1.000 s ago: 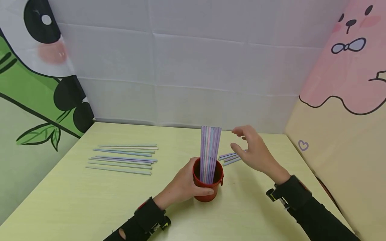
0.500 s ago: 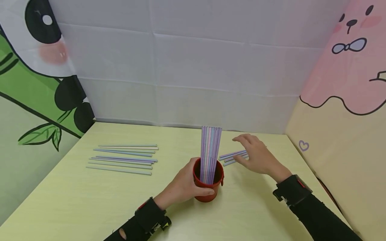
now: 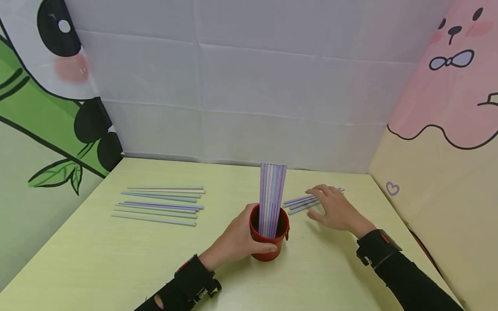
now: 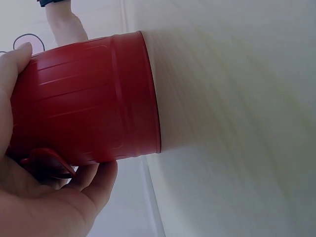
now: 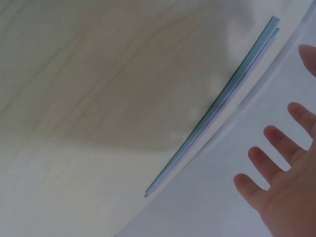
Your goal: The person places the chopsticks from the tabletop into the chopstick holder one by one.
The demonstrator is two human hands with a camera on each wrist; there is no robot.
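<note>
In the head view my left hand (image 3: 235,239) grips a small red bucket (image 3: 266,255), thumb across its front. A bundle of pastel straws (image 3: 271,198) stands upright inside, rising well above the rim. The left wrist view shows the bucket (image 4: 84,98) from the side, with fingers curled round it and a small handle loop near the palm. My right hand (image 3: 336,209) hovers over several loose straws (image 3: 299,210) to the right of the bucket, covering part of them. In the right wrist view its fingers are spread, holding nothing, beside those straws (image 5: 212,108).
Several more straws (image 3: 159,207) lie in loose rows on the left part of the pale yellow table (image 3: 97,263). A whitish cloth wall (image 3: 249,86) closes off the back, with printed cartoon panels at both sides.
My right hand has come down and slightly right, over the loose straws on the right. My left hand and the bucket have stayed in place.
</note>
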